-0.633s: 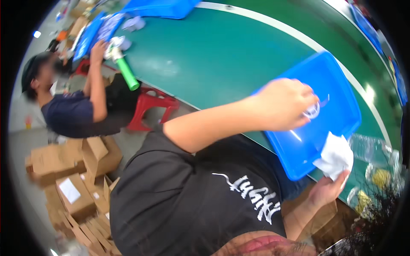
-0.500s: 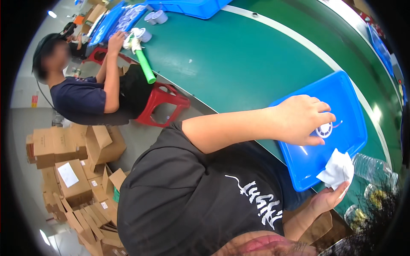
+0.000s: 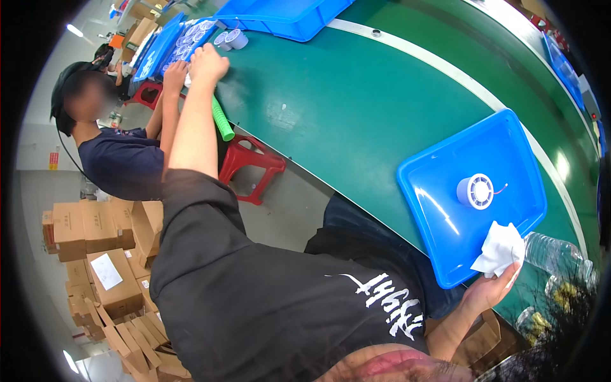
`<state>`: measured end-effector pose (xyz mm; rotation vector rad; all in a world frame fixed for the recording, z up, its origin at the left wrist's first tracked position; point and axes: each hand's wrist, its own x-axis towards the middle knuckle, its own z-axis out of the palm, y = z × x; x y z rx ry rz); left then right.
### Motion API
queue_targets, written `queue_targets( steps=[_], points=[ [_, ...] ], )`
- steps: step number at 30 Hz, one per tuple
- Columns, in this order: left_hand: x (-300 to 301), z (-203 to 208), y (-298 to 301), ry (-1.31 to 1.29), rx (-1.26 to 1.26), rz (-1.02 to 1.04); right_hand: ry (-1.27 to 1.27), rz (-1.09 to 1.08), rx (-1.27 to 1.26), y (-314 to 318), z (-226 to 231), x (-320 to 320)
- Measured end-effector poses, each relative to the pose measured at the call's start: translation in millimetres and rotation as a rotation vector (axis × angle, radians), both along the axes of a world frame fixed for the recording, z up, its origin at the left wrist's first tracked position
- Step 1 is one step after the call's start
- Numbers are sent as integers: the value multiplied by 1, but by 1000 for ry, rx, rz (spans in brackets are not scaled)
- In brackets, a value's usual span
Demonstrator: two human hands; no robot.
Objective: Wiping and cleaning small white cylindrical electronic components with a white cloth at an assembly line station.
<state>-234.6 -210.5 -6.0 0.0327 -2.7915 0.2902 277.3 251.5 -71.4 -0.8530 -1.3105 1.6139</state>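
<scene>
My left hand [image 3: 209, 63] reaches far to the upper left, close by a co-worker's hand [image 3: 175, 76]. Its fingers curl downward at the table's edge, and whatever they grip is hidden beneath them. In my right hand [image 3: 493, 290], low on the right, is a crumpled white cloth or tissue [image 3: 499, 249], held over the corner of a blue tray [image 3: 425, 167]. A small round white fan [image 3: 476, 191] with a thin red wire lies inside that tray, touched by neither hand.
Two white fans [image 3: 231, 40] stand by a blue bin [image 3: 280, 16]; more fill a far tray [image 3: 191, 38]. A green-handled tool [image 3: 223, 120] overhangs the green table [image 3: 331, 108]. A clear plastic bottle [image 3: 554, 253] is at right. Red stool [image 3: 251, 162] and cardboard boxes [image 3: 95, 223] stand left.
My left hand has left the fan in the tray and swung to the upper left, beside the co-worker's hands, covering a white fan there. My right hand still holds the white cloth.
</scene>
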Motion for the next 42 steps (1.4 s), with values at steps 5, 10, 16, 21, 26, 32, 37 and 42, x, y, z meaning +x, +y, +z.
queue_targets(
  steps=[5, 10, 16, 21, 26, 32, 37, 42],
  points=[
    [-38, -8, -49, -327, -4, -45, 4, -5, -28, -2, 4, -5],
    [-49, -4, -62, -410, -2, -29, -39, -4, -31, 2, 6, -3],
    [5, 21, -2, -489, 335, -223, 43, 20, -121, 17, 8, 7],
    [116, 8, 128, -632, 1078, -822, 126, 109, -191, 18, 17, 10],
    [252, -4, 238, -992, 1446, -1138, 15, 230, 99, -4, 46, -28],
    [318, -5, 289, -1281, 1852, -994, -402, 411, 1395, -51, 86, -57],
    [323, -7, 291, -1339, 1814, -1087, -530, 379, 1384, -55, 92, -49],
    [324, 12, 285, -1317, 1496, -1336, -463, 508, 1090, -57, 84, -30]
  ],
)
